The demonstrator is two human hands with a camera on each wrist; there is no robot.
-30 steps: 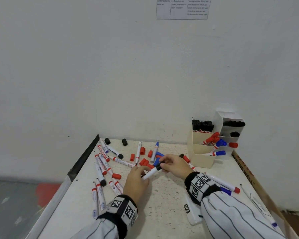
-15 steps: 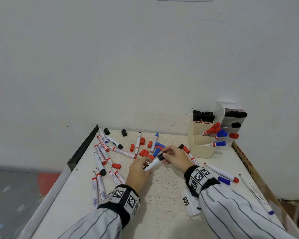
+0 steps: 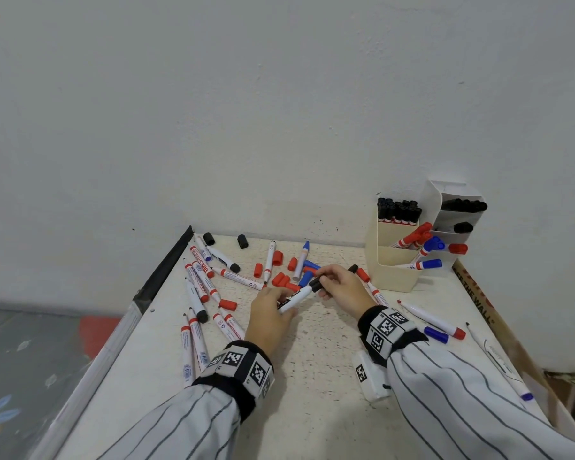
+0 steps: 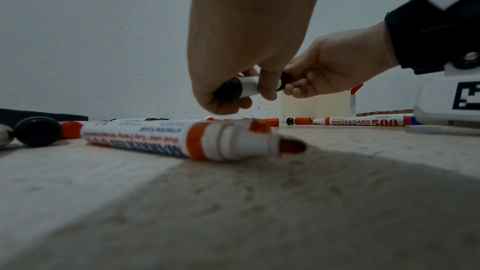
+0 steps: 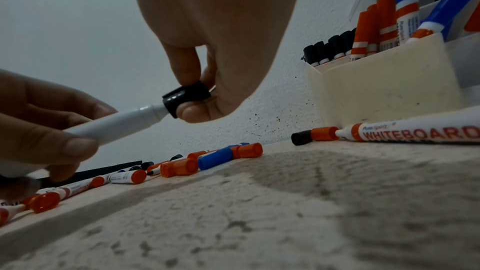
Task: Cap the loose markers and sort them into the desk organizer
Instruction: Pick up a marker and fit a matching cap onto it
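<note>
My left hand (image 3: 273,305) grips the white barrel of a black marker (image 3: 296,297) just above the table's middle. My right hand (image 3: 332,283) pinches a black cap (image 5: 188,94) that sits over the marker's tip (image 5: 155,110). The cream desk organizer (image 3: 392,273) stands at the back right, with capped black markers (image 3: 399,210), red markers (image 3: 412,239) and blue markers (image 3: 429,249) in its compartments. Loose uncapped markers (image 3: 200,283) and red caps (image 3: 281,280) lie scattered to the left and behind my hands.
An uncapped red marker (image 4: 192,141) lies close in front of my left wrist. Another red marker (image 5: 405,130) lies at the organizer's foot. Two black caps (image 3: 243,241) sit near the back wall. More markers (image 3: 432,322) lie at the right, beside a tagged white block (image 3: 369,376).
Both hands lifted the black marker slightly and brought the black cap onto its tip. The camera view tilted a little upward.
</note>
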